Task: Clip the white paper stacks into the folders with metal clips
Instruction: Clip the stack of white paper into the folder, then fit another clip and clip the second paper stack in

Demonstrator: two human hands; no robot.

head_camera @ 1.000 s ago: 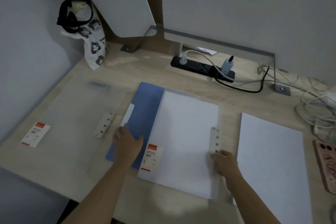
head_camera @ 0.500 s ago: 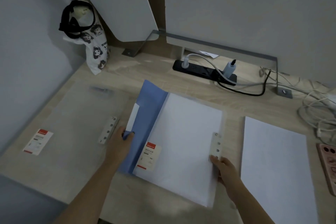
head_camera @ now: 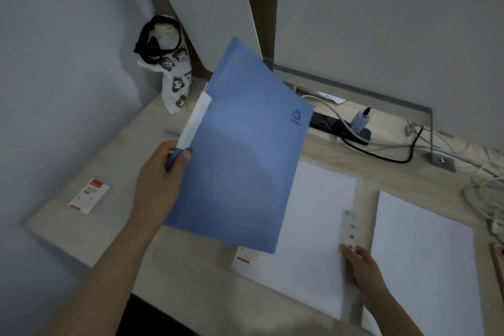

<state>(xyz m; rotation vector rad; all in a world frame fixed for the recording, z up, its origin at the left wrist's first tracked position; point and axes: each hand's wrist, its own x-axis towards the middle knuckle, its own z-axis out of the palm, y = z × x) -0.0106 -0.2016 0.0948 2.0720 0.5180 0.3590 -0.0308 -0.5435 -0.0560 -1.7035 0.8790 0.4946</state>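
Observation:
My left hand (head_camera: 161,180) grips the spine edge of a blue folder (head_camera: 240,150) and holds it lifted and tilted above the desk. Under it lies a white paper stack (head_camera: 313,226) inside a clear folder, with a metal clip strip (head_camera: 350,229) along its right edge. My right hand (head_camera: 360,262) presses flat on the lower end of that strip. A second white paper stack (head_camera: 420,259) lies loose to the right. Another clear folder (head_camera: 90,196) with a red-and-white label lies at the left, partly hidden by my left hand and the blue folder.
A printed cloth bag (head_camera: 174,79) stands in the back left corner. A black power strip (head_camera: 343,128) with plugs and cables runs along the back. Tangled white cables (head_camera: 488,194) lie at the right edge. A phone case (head_camera: 499,259) peeks in at the far right.
My left hand has lifted the blue folder off the desk and swung it up and toward the right. My right hand has stayed on the clip strip.

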